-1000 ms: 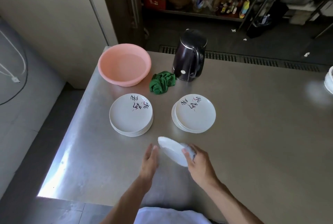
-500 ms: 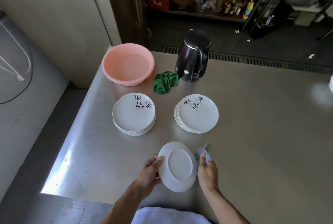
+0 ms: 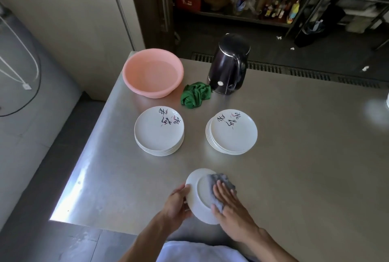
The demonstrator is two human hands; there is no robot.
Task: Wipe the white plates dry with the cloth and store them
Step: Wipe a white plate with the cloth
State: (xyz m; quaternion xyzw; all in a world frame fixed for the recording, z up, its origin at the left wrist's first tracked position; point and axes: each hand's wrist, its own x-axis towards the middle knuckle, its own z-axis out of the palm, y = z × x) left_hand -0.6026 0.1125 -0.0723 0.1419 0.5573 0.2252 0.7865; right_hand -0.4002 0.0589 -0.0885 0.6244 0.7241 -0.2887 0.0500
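Observation:
A white plate (image 3: 200,194) is held tilted above the table's near edge, its underside facing me. My left hand (image 3: 176,205) grips its left rim. My right hand (image 3: 228,207) presses a grey cloth (image 3: 221,179) flat against the plate's underside, fingers straight. Two stacks of white plates with black writing stand further back: the left stack (image 3: 159,130) and the right stack (image 3: 232,131).
On the steel table (image 3: 305,156), a pink basin (image 3: 153,72) stands at the far left corner, a crumpled green cloth (image 3: 195,94) beside it and a black kettle (image 3: 229,63) behind that. The table's left edge drops to the floor. Shelves with bottles stand beyond.
The plate was turned underside up and held by its left rim. My right hand moved from the plate's right side onto its underside with the grey cloth.

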